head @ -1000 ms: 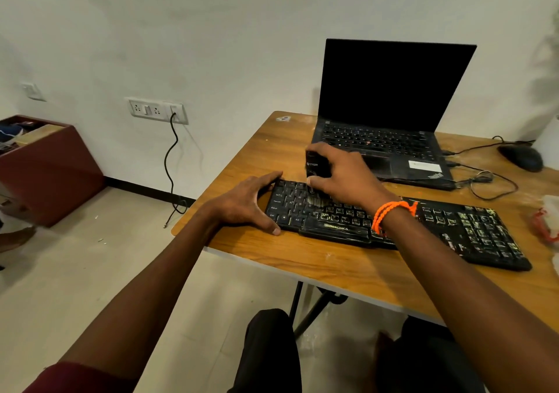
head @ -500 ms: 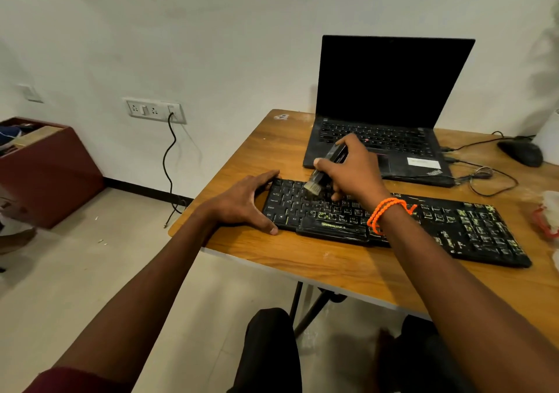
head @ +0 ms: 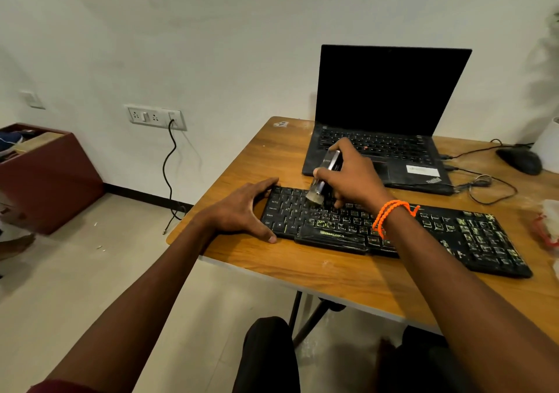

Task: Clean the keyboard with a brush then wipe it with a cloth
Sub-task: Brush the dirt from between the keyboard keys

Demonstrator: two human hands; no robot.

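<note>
Head view. Plain white wall behind a warm wood-grain tabletop [head: 302, 274] with a pale edge, dusty in patches. Long, flat black keyboard [head: 393, 229] lying across the tabletop, keys worn and smeared with pale grime, glossy palm strip at its near edge. Left hand [head: 245, 211] resting flat on the tabletop, fingers straight and spread, thumb and forefinger bracketing the keyboard's left end. Right hand [head: 351, 174], orange braided cord at the wrist, curled around a small brush [head: 323, 177]: dark, shiny handle tilted upward, short pale bristle tuft pointing down at the upper-left keys, contact with them too blurred to judge. Open black laptop [head: 390, 120] just behind the keyboard, screen dark and matte. Rounded black mouse [head: 520, 159] at far right, thin cables looping nearby. White wall socket [head: 155, 117] with a black cord hanging. Maroon box [head: 51, 177] on the pale floor at left.
</note>
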